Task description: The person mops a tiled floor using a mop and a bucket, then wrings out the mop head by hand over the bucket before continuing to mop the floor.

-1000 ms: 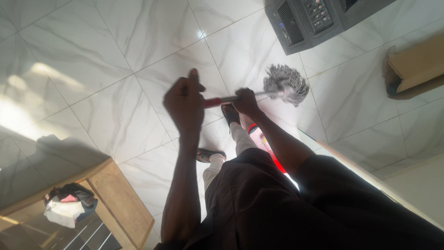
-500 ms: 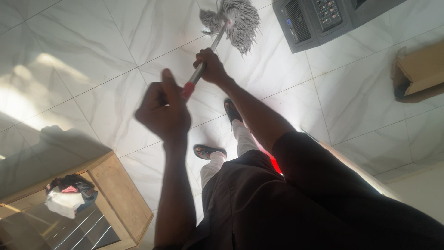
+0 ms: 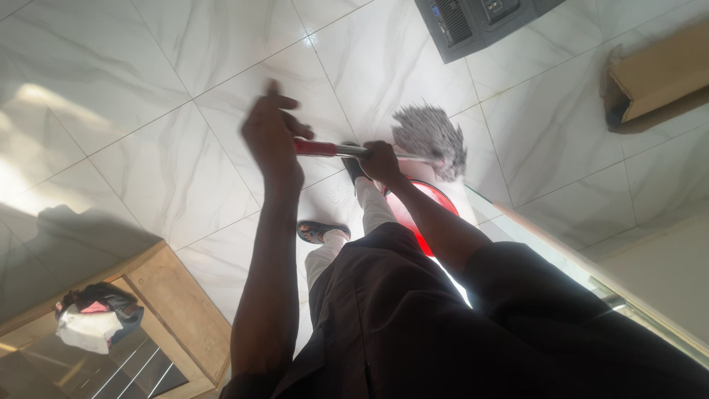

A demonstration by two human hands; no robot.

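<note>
Left hand [image 3: 272,140] wraps the red grip end of the mop handle [image 3: 347,151]; right hand [image 3: 381,162] is closed round the metal shaft just beside the grey string mop head [image 3: 432,138]. The head sits blurred at 1 o'clock from the feet, over the red bucket [image 3: 418,214] on the white tile floor [image 3: 148,148]. Judgement: lower the head straight into the bucket, shaft steady between both hands, strands clear of the rim. Keep drips off the black speaker box [image 3: 473,22] at 12 o'clock and the cardboard box [image 3: 657,77] at 2 o'clock.
</note>
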